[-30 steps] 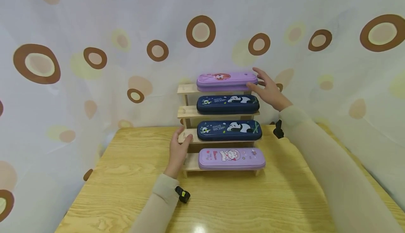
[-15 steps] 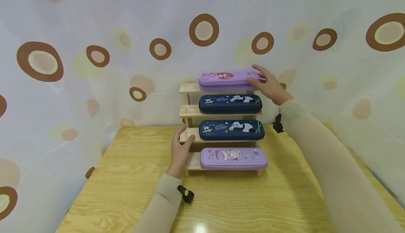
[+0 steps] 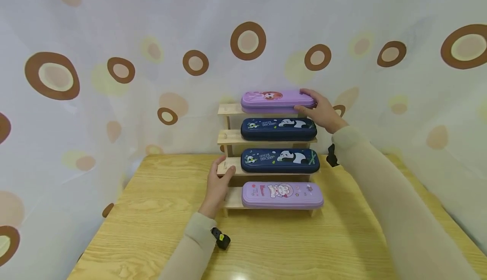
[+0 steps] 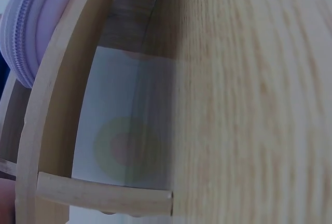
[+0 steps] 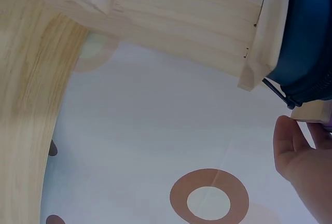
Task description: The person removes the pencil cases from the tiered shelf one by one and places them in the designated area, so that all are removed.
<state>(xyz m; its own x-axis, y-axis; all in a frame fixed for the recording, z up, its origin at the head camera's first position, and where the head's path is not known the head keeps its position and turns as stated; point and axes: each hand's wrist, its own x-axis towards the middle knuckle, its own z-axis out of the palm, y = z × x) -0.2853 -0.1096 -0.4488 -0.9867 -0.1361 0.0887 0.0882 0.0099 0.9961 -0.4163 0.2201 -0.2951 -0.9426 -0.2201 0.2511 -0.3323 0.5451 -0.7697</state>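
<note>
Right hand (image 3: pixel 323 110) grip around top purple case (image 3: pixel 275 99) (left hand (image 3: pixel 217 183) clasping rack (image 3: pixel 227 167)).

my head view looks forward and down over the counter (image 3: pixel 289 246) at the stepped wooden rack (image 3: pixel 228 137). my left wrist view sits very near the rack's side frame (image 4: pixel 49 105), looking through it. my right wrist view looks up under the shelves (image 5: pixel 181 24). all three share the rack.
</note>
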